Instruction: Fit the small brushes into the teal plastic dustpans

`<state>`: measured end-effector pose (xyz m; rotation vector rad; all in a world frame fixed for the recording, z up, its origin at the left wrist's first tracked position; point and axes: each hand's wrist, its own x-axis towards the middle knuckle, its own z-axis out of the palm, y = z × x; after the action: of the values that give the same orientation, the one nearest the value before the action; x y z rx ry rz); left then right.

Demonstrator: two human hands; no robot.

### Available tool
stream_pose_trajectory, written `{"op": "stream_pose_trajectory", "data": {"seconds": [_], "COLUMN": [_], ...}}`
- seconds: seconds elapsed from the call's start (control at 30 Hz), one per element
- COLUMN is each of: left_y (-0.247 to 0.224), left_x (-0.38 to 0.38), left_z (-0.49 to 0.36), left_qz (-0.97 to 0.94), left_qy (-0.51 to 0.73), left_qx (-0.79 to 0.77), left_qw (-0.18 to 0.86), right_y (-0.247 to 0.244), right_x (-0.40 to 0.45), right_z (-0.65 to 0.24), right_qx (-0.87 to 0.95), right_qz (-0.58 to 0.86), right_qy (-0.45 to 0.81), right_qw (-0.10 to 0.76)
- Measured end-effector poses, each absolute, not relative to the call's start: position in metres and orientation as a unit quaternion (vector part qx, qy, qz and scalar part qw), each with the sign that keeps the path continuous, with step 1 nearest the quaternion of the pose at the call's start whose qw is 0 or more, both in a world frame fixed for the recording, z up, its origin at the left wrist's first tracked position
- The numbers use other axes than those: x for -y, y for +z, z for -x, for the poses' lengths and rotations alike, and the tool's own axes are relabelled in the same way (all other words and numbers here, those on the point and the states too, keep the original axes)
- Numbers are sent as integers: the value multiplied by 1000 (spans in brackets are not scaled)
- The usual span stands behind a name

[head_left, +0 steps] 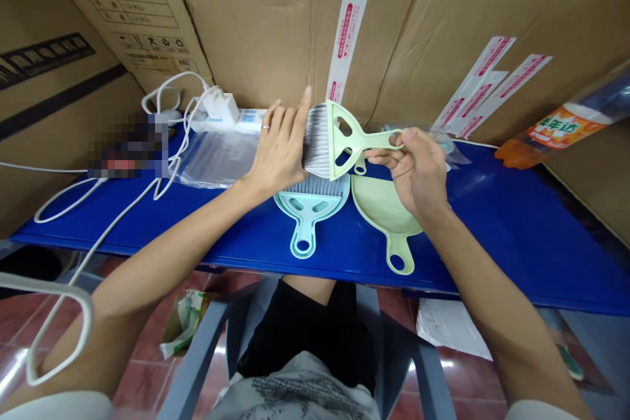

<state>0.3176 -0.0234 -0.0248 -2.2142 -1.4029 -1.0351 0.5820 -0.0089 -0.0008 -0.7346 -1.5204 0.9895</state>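
Note:
A pale green hand brush (344,142) with grey bristles is held up over the table, its handle pointing right. My right hand (418,167) pinches the end of that handle. Against the bristle tips rests my left hand (283,141), its fingers stretched upward and a ring on one of them. Below lies a light blue dustpan (303,244) with a matching blue brush (310,200) nested in it. To its right is a pale green dustpan (386,210), partly hidden by my right hand. Another small green handle end shows behind the held brush.
Clear plastic bags (216,161) lie left on the blue table (522,236), before a white power strip (251,119). White cables (118,216) loop over the left edge. An orange drink bottle (556,134) is at right. Cardboard boxes (266,20) wall the back.

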Motion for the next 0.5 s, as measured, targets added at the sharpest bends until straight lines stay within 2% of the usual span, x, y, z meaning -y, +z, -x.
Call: {"op": "stream_pose_trajectory", "data": {"seconds": [0.23,0.5], "left_y": [-30,-23], "left_x": [17,24], "left_z": [-319,-327], "left_qz": [755,737], "left_qy": [-366,-338], "left_qx": [522,569], "left_qw": [153,140], "right_y": [-1,-1], "right_x": [8,9], "right_z": [-588,-589], "right_qx": [640,542], "right_qz": [312,280], "right_qy": [432,523], "right_qw": [553,596]}}
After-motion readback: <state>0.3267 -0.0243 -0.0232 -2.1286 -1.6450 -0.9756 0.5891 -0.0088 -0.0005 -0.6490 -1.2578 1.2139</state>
